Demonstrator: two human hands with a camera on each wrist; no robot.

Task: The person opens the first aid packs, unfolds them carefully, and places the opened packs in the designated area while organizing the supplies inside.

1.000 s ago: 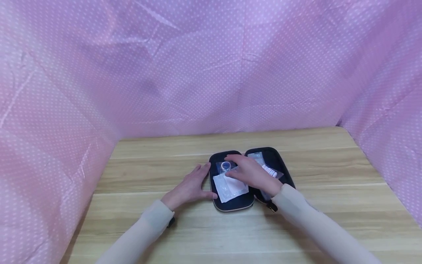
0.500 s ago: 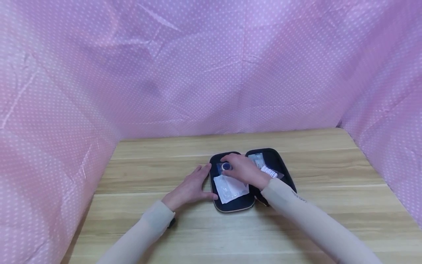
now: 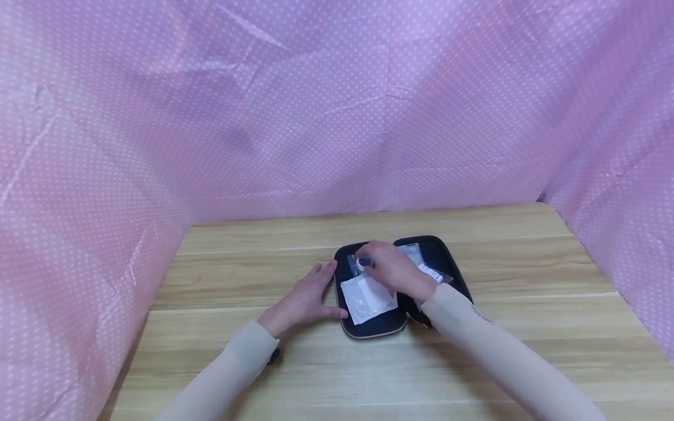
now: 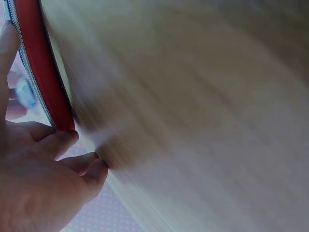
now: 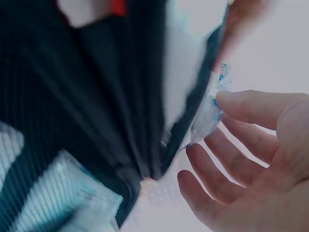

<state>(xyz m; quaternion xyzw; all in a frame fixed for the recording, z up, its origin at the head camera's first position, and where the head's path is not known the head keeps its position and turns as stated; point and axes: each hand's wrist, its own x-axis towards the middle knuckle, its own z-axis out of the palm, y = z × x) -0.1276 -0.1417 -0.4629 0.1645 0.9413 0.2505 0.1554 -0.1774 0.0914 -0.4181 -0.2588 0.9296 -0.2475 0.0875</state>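
A zip case lies open like a book, its black-lined left half (image 3: 387, 327) beside its right half (image 3: 442, 254). In the left wrist view its outer shell (image 4: 46, 67) is red with a zip edge. My left hand (image 3: 302, 297), thumb and fingers spread, touches the case's left edge. Over the left half, my right hand (image 3: 395, 270) pinches a small clear packet (image 5: 207, 118) by thumb and fingertips. A round blue-and-white item (image 3: 365, 262) shows at those fingers in the head view. Just below lies a white packet (image 3: 368, 301) in the left half.
The right half holds a clear packet (image 3: 412, 251) and a white-labelled one (image 3: 432, 272), partly behind my right wrist. The case stands on a wood-grain table (image 3: 253, 251), with a pink dotted cloth (image 3: 326, 117) hanging behind and at both sides.
My right hand has moved slightly left onto the small packet with the round item and tilted it up. My left hand stays at the case edge.
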